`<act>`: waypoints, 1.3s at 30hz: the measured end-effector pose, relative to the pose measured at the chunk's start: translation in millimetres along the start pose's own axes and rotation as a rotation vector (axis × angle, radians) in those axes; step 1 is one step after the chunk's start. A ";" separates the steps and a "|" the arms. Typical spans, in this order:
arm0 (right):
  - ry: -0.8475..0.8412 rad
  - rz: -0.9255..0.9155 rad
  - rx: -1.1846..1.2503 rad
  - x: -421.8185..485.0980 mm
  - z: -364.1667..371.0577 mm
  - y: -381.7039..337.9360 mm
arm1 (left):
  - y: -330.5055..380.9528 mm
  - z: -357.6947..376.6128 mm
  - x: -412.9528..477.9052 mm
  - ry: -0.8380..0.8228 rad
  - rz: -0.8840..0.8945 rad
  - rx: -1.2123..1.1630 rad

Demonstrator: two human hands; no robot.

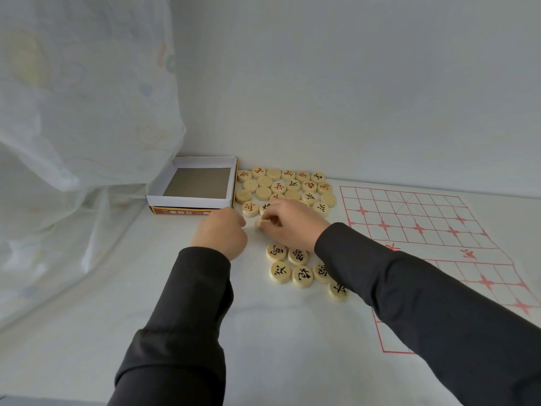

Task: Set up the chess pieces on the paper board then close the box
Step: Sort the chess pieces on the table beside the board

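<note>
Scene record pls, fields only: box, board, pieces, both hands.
box: open, empty, far left
paper board: flat at right, no pieces on it
far pieces: cluster beside box; red, black, blank faces
near pieces: small group, black characters, between the arms
right hand: pinches held piece at cluster's near edge
left hand: curled beside it; contents unseen

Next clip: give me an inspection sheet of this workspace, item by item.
Surface: white cloth, wrinkled at left.
Job's things: box open, empty; loose pieces beside it; black-marked pieces nearer; paper board at right, no pieces seen on it.
Clutter: nothing seen.
Hands: right hand pinches a piece; left hand curled, contents hidden.
Cables: nothing seen.
Surroundings: sheer curtain left, plain wall behind.
</note>
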State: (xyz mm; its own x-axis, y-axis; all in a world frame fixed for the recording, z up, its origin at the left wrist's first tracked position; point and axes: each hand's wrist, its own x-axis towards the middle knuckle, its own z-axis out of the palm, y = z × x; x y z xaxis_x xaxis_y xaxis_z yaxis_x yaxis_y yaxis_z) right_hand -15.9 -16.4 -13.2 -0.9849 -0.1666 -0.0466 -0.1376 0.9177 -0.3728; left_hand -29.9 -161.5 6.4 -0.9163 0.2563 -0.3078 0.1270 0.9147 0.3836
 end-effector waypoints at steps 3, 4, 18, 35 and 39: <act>0.010 0.065 0.065 -0.7 -2.5 7.6 | 2.4 1.3 0.5 -0.003 -0.002 0.002; 0.023 0.075 0.081 -1.2 -3.4 10.0 | 2.7 2.3 0.7 -0.003 0.000 0.004; -0.013 -0.084 -0.126 -12.0 3.4 13.4 | 3.7 5.0 -1.5 0.009 0.018 -0.010; 0.023 -0.016 -0.239 18.4 0.2 14.8 | 6.2 6.8 -0.1 -0.078 0.005 -0.049; -0.001 0.005 -0.111 -3.1 -0.7 17.5 | 9.9 9.0 -0.9 -0.086 0.026 -0.093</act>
State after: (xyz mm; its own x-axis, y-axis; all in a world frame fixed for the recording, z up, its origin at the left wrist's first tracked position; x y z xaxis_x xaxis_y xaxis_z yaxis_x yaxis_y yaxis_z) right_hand -15.2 0.4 -19.0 -0.9855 -0.1627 -0.0492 -0.1439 0.9527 -0.2677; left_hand -24.4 -149.9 2.6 -0.8768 0.3088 -0.3685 0.1106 0.8755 0.4704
